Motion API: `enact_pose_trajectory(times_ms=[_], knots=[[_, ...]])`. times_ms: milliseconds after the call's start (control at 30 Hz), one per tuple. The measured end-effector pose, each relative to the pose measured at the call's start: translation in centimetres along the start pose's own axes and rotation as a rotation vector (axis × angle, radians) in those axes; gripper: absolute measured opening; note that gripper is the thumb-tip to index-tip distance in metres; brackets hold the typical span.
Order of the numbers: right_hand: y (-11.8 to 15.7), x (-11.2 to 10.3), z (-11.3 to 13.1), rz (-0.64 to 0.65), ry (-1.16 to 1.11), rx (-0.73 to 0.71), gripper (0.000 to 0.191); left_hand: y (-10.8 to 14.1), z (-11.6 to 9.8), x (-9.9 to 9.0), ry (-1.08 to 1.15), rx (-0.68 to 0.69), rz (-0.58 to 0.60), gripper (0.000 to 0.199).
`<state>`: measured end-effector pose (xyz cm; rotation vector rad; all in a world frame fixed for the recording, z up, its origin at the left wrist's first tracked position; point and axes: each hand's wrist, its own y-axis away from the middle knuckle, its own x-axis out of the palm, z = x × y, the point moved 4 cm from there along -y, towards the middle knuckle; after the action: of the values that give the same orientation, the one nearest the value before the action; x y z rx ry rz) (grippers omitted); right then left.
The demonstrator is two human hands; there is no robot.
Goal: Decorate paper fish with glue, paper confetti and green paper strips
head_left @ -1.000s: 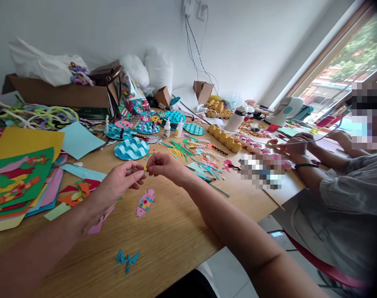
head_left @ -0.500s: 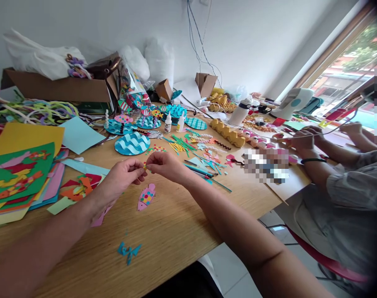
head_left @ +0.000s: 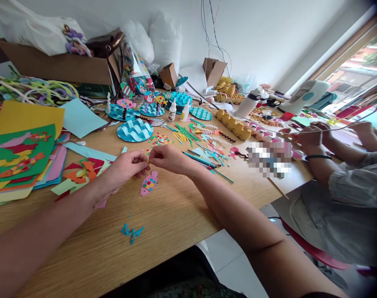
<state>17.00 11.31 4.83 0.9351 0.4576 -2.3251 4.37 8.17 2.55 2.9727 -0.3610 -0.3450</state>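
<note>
Still pinching a tiny yellowish piece (head_left: 149, 162) between left hand (head_left: 128, 166) and right hand (head_left: 168, 159), without release, near the dotted pink fish (head_left: 149, 183) on the worktop (head_left: 182, 219).

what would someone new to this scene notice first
Probably the blue wavy-topped disc on the table, just beyond the person's two hands, with more blue discs behind it, some bearing colourful paper fish. Nearer, a pink paper fish covered in bright dots lies just below the hands. At the left edge, a green sheet carrying cut-out fish shapes tops a pile of coloured paper.
</note>
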Motion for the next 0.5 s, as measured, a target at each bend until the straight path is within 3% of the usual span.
enact_pose_trajectory(times_ms=[267, 367, 500], knots=[[0.1, 0.3, -0.2, 0.051, 0.012, 0.018, 0.01, 0.3, 0.3, -0.1, -0.062, -0.012, 0.02, 0.018], [0.1, 0.3, -0.5, 0.093, 0.047, 0.039, 0.011, 1.1, 0.4, -0.9, -0.303, 0.057, -0.032, 0.016], [0.3, 0.8, -0.7, 0.242, 0.112, 0.02, 0.011, 3.6, 0.3, -0.6, -0.714, 0.317, 0.02, 0.018]])
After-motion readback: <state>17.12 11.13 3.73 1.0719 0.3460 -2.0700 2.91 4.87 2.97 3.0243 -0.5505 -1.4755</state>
